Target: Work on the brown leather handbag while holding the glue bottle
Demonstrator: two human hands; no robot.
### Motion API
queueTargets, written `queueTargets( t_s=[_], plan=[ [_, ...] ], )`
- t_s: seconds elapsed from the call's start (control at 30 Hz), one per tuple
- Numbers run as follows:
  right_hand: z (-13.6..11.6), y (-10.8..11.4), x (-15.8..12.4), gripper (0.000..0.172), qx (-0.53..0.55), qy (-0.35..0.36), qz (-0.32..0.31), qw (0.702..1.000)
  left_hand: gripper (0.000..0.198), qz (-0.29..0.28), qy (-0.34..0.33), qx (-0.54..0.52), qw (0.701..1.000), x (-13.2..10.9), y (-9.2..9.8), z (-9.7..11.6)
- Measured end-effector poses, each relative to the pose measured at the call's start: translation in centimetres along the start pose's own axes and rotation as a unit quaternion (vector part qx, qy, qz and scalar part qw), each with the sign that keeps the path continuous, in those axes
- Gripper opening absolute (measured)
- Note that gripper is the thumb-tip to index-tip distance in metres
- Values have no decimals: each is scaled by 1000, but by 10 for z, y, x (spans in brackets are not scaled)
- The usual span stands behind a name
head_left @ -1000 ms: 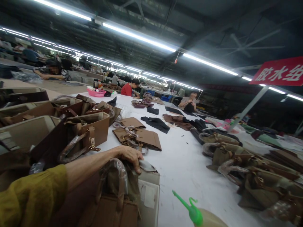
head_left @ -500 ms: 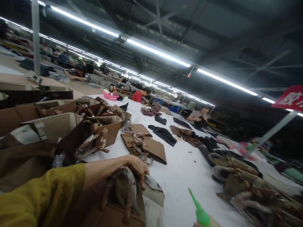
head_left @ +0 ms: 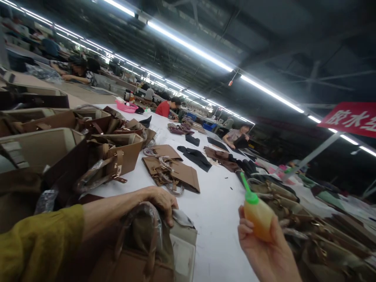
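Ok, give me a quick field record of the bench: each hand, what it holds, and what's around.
left hand: resting on top of a brown leather handbag with plastic-wrapped handles
right hand: gripping a squeeze bottle of amber liquid with a green nozzle, raised
surface: white worktable
nearby: flat brown leather bag panels, black fabric pieces
background: seated person in red top

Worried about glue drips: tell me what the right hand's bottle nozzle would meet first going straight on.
Probably the dark pieces on the white table beyond the right hand and its bottle; depth unclear.
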State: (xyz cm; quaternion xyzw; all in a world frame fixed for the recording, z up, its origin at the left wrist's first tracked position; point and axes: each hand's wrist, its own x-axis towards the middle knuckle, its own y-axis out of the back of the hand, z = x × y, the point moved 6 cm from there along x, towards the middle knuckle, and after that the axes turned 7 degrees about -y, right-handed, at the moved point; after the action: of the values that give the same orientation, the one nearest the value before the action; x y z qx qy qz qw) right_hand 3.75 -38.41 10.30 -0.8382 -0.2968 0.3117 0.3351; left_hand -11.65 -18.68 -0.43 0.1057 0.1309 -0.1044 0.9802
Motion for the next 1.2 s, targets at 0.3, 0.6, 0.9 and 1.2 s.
queueTargets(
  t_s=[0.3, 0.6, 0.9, 1.2],
  plan=[
    [27, 2, 5, 54, -2, -17, -16, 1000, 39, -5, 59, -46, 997, -4, -5, 2],
    [20, -32, -7, 44, 2, 27, -28, 999, 31, -5, 63, -47, 997, -4, -9, -1],
    [17, -24, -23, 51, 10, 39, -13, 999, 33, -2, 92, -66, 994, -3, -11, 0],
    [-22, -1, -12, 38, 22, 73, 15, 997, 36, -1, 81, -31, 996, -3, -13, 4]
  ],
)
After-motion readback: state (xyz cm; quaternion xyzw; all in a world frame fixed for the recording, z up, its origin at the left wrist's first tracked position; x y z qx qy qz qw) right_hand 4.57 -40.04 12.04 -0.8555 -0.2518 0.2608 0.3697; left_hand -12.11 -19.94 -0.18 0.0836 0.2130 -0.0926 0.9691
